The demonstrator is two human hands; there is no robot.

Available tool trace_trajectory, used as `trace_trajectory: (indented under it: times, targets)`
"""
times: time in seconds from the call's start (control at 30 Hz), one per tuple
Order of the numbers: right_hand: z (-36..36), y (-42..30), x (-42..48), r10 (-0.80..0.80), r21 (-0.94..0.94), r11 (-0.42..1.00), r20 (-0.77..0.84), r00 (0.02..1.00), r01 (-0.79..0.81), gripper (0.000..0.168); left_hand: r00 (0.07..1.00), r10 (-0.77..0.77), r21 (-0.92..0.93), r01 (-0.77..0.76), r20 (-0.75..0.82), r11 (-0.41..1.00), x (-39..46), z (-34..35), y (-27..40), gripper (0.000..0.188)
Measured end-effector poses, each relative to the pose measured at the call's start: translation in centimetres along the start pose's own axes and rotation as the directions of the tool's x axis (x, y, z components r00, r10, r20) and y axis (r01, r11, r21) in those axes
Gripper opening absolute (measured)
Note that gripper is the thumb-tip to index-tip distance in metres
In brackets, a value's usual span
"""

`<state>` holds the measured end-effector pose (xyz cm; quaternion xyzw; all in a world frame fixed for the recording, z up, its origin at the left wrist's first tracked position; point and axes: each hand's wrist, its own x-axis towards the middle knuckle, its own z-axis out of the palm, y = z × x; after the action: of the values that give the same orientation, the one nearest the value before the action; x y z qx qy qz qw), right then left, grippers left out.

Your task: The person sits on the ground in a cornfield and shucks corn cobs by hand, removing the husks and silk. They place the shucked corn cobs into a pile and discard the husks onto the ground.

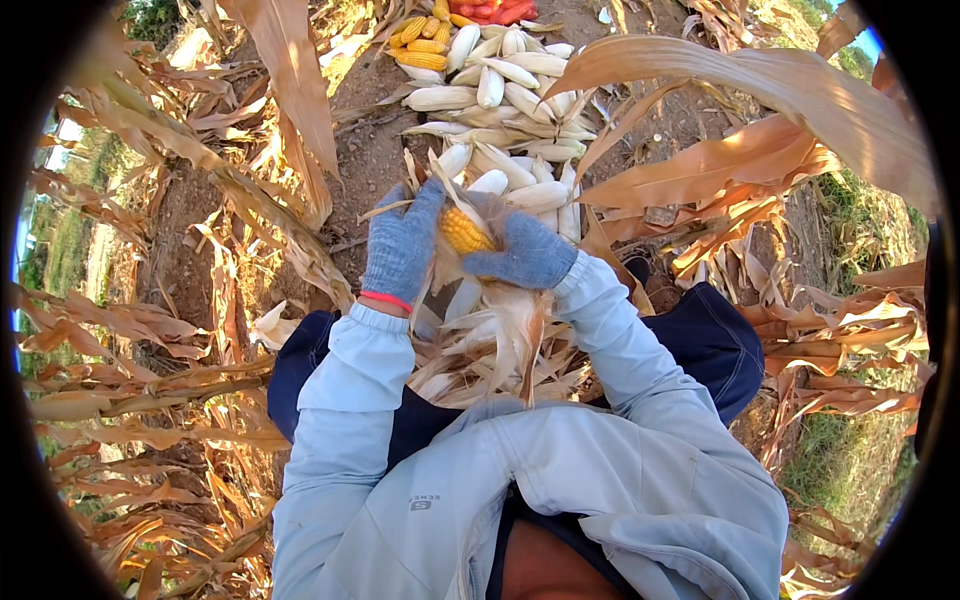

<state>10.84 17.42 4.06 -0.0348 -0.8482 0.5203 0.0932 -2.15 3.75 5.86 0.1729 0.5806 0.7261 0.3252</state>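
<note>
Both my hands wear grey knitted gloves and hold one ear of corn between them. Yellow kernels show on the corn ear (465,231), while pale husk leaves and silk hang loose around it. My left hand (407,244) grips the husk at the ear's left side. My right hand (525,247) wraps the other side, its thumb lying across the kernels. Just beyond the hands lies a pile of ears in whitish husks (517,105). Stripped husks (480,345) are heaped on the ground between my knees.
Several bare yellow cobs (421,46) lie at the pile's far left. Behind them is something in a red mesh (491,10). Dry corn stalks (247,202) lean in on the left, and long dry leaves (720,67) arch over the right side. Brown soil (360,127) shows beside the pile.
</note>
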Motion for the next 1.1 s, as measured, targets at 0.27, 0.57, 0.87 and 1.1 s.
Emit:
trace_trajectory:
  times: [0.27, 0.57, 0.87, 1.1]
  targets:
    - [3.2, -2.5, -1.6, -0.168, -0.226, 0.971, -0.445, 0.88, 0.071, 0.063, 0.923, 0.083, -0.184, -0.162, -0.375, 0.97, 2.2, -1.4, -1.8, 0.027]
    - [8.7, 0.3, -0.3, -0.077, -0.196, 0.98, -0.469, 0.88, -0.019, 0.07, 0.981, -0.108, -0.567, -0.002, -0.161, 0.823, 0.8, -0.3, -1.2, 0.026]
    - [7.1, -0.2, 1.5, 0.052, 0.495, 0.81, -0.595, 0.802, 0.315, 0.09, 0.98, -0.173, -0.691, 0.057, -0.099, 0.721, 0.2, -1.2, -1.5, 0.026]
    - [4.8, 2.1, 1.9, 0.196, 0.659, 0.664, -0.61, 0.768, 0.353, 0.056, 0.996, -0.077, -0.619, 0.034, -0.044, 0.785, 0.1, -1.5, -0.9, 0.028]
